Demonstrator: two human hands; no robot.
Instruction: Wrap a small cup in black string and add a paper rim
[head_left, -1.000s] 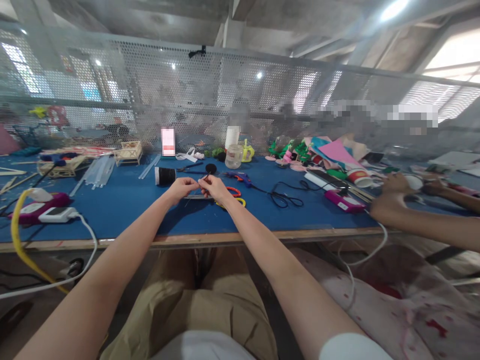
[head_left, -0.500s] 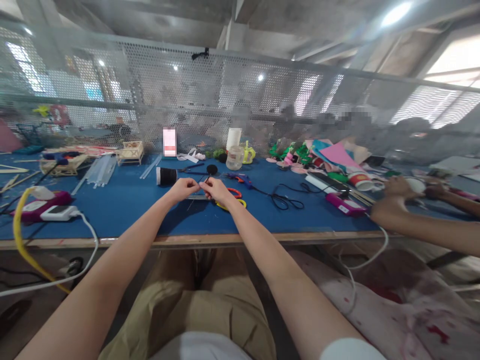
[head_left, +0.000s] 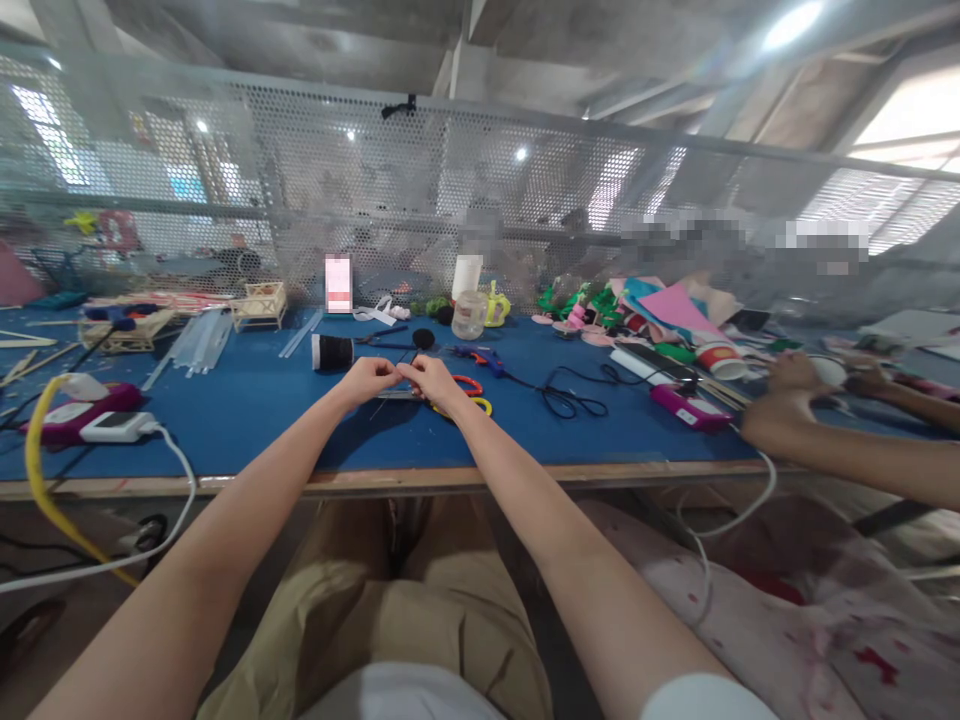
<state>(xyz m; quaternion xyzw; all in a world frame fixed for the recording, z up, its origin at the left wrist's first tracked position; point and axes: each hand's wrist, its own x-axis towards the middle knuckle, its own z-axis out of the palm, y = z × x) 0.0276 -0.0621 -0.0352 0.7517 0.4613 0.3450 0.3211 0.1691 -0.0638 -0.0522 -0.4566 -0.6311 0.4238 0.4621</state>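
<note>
My left hand (head_left: 369, 380) and my right hand (head_left: 430, 380) meet fingertip to fingertip just above the table, both closed in a pinch. Between them runs a thin dark strand; whether it is wire or thread I cannot tell. A round black ball (head_left: 423, 339) shows just beyond my fingers; whether the strand joins it is unclear. Scissors with red and yellow handles (head_left: 481, 407) lie partly under my right hand. Left of my hands a spool of black thread (head_left: 334, 352) rests on its side. Dark-handled pliers (head_left: 384, 338) lie behind them.
A blue glue gun (head_left: 486, 360) trails a black cord. Behind stand a clear jar (head_left: 469, 316) and a lit phone (head_left: 338, 285). Purple power strips (head_left: 690, 408) sit on both sides. At right, a co-worker's arm (head_left: 832, 440) reaches over the blue table (head_left: 570, 440).
My fingertips have drawn slightly closer together, the left hand shifting a little to the right. The thin strand below them has changed its angle. Other things stay in place.
</note>
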